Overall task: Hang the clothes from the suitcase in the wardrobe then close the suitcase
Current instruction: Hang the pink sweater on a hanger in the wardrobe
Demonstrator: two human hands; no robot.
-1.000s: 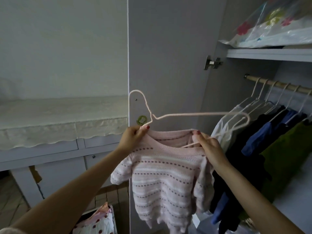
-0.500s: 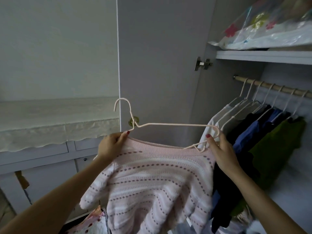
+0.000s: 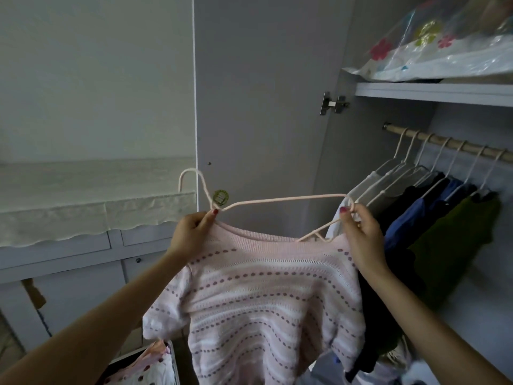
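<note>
Left hand [image 3: 191, 229] pinches hanger [image 3: 277, 200] neck plus sweater [image 3: 261, 295] collar; right hand [image 3: 361, 232] grips hanger's far end, probably half-inserted. Collar may slip off between fingers.

A pink knitted sweater [image 3: 263, 301] with dotted stripes hung in front of the open wardrobe [image 3: 402, 162], its neckline half threaded onto a pale pink hanger [image 3: 277, 200]. Inside the wardrobe, dark, blue and green clothes [image 3: 433, 218] hung from the wooden rail [image 3: 449, 144].
</note>
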